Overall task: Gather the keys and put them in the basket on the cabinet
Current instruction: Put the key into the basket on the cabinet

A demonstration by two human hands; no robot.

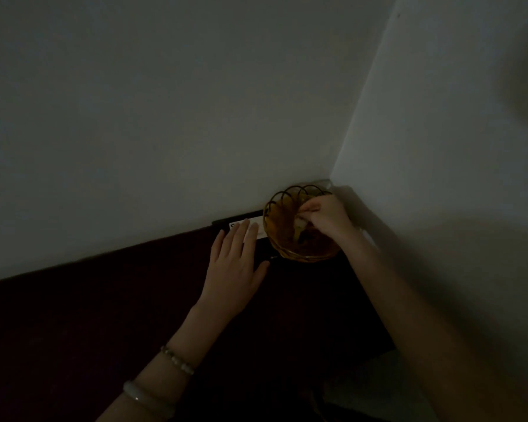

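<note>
The scene is very dim. A round amber basket (282,239) with a looped wire rim stands in the far right corner of a dark cabinet top (134,315). My right hand (325,219) reaches into the basket from the right, fingers curled over something pale inside; whether it grips keys cannot be made out. My left hand (237,260) lies flat and spread on the cabinet top just left of the basket, holding nothing. No keys are clearly visible.
A white label or card (250,228) on a flat dark object lies under my left fingertips, against the wall. Pale walls meet in a corner right behind the basket. The cabinet's right edge (378,300) drops off beside my right forearm.
</note>
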